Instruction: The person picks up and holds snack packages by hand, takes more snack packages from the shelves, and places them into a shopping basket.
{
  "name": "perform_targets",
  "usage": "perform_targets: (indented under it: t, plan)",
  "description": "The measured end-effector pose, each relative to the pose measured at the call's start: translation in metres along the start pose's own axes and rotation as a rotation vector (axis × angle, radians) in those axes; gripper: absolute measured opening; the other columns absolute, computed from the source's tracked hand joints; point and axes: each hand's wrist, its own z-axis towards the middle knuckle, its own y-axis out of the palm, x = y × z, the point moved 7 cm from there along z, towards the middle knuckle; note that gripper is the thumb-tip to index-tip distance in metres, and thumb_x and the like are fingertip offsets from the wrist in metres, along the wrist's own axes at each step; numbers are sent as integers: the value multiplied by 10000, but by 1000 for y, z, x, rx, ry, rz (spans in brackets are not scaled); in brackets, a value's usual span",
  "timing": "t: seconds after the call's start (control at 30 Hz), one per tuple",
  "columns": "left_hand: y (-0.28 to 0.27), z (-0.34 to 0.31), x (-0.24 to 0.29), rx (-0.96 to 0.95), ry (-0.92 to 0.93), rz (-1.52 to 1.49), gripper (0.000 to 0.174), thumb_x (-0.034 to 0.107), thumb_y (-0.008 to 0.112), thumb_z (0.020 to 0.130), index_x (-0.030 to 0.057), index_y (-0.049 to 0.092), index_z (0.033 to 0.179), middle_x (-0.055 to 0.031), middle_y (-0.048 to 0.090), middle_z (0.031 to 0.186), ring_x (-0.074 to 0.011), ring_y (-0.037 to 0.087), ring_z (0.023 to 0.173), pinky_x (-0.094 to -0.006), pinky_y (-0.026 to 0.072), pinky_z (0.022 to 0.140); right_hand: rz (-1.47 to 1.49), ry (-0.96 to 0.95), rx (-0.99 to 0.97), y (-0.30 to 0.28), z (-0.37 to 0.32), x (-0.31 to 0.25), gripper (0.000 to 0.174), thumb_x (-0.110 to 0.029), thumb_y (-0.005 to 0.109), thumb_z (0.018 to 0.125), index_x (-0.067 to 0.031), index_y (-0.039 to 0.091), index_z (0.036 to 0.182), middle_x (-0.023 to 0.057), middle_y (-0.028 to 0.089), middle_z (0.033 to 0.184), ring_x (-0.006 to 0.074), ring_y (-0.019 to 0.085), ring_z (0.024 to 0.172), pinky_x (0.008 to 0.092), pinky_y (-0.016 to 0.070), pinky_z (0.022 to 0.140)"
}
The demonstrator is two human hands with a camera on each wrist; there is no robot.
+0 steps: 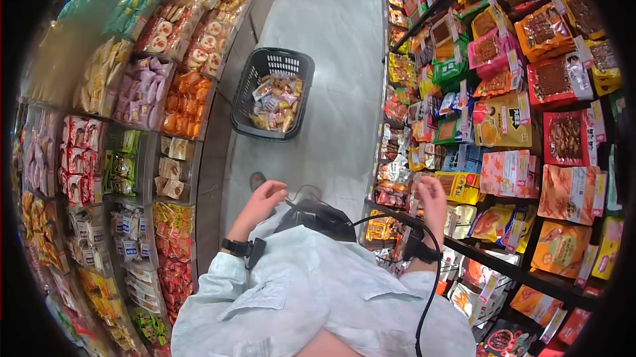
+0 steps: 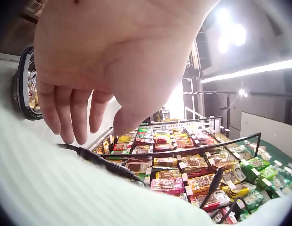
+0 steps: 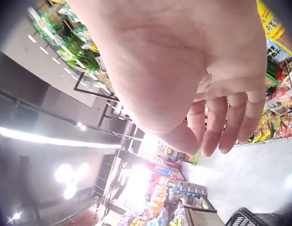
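My left hand hangs in front of my body with relaxed fingers and nothing in it; the left wrist view shows its palm and loose fingers. On the other side, my right hand is held beside the right-hand shelf, near a yellow snack packet. Its fingers droop loosely in the right wrist view, and the palm holds nothing. Ahead on the floor stands a dark shopping basket with several small wrapped snacks inside.
Left of the aisle are stepped bins of wrapped snacks, including orange packets. Racks of bagged snacks, among them a gold packet, line the right behind a black rail. Grey floor runs between. A black cable hangs by my right arm.
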Motion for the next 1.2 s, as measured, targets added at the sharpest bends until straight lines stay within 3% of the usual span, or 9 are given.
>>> perform_targets:
  t: [0.1, 0.13, 0.43, 0.7, 0.93, 1.03, 1.17, 1.2]
  plan:
    - [-4, 1, 3, 26, -5, -29, 295, 213, 644, 987, 51, 621, 1233, -43, 691, 1103, -126, 631, 1009, -288, 498, 866, -54, -10, -111, 31, 35, 24, 195, -96, 654, 986, -35, 637, 1171, 7, 674, 1035, 91, 638, 951, 244, 518, 856]
    - [-11, 0, 2, 55, -8, -33, 291, 222, 597, 1015, 64, 614, 1259, -55, 686, 1117, -138, 640, 1004, -295, 505, 880, -23, -22, -148, 49, 43, 17, 194, -95, 656, 983, -33, 637, 1166, 9, 675, 1030, 90, 633, 950, 243, 510, 850]
    - [-102, 40, -11, 273, -62, -173, 301, 234, 597, 1007, 40, 612, 1237, -59, 704, 1092, -133, 650, 960, -283, 501, 846, -103, -115, -487, 218, 118, -75, 188, -100, 660, 981, -27, 632, 1152, 14, 685, 1035, 77, 633, 951, 238, 495, 849]
    - [-198, 116, -13, 377, -108, -273, 294, 248, 609, 997, 48, 619, 1213, -55, 705, 1039, -125, 659, 939, -268, 497, 806, -329, 27, -584, 329, 184, -96, 210, -137, 685, 973, -48, 639, 1157, -7, 671, 970, 67, 611, 896, 236, 495, 815]
    - [-279, 144, -5, 546, -125, -282, 259, 219, 601, 992, 53, 618, 1189, -46, 700, 1023, -134, 652, 925, -284, 487, 818, -526, -23, -738, 425, 248, -111, 224, -156, 681, 965, -38, 659, 1153, 8, 683, 984, 88, 618, 895, 263, 503, 812]
    - [-289, 151, -38, 638, -200, -318, 211, 197, 606, 984, 56, 623, 1139, -36, 689, 983, -120, 636, 856, -263, 475, 748, -548, 20, -833, 465, 291, -82, 207, -152, 670, 962, -44, 665, 1139, 12, 688, 958, 92, 629, 884, 270, 512, 794]
    - [-262, 161, -83, 673, -306, -355, 170, 178, 625, 968, 49, 626, 1079, -36, 678, 908, -107, 621, 810, -263, 474, 676, -612, 76, -976, 526, 370, 10, 222, -152, 662, 927, -49, 667, 1123, 40, 707, 939, 123, 663, 866, 288, 531, 775]
    - [-241, 162, -121, 671, -333, -367, 183, 183, 634, 964, 44, 627, 1084, -40, 678, 891, -105, 617, 804, -267, 479, 671, -630, 94, -1013, 542, 396, 45, 240, -166, 667, 913, -51, 668, 1123, 60, 719, 958, 150, 681, 879, 303, 540, 792]
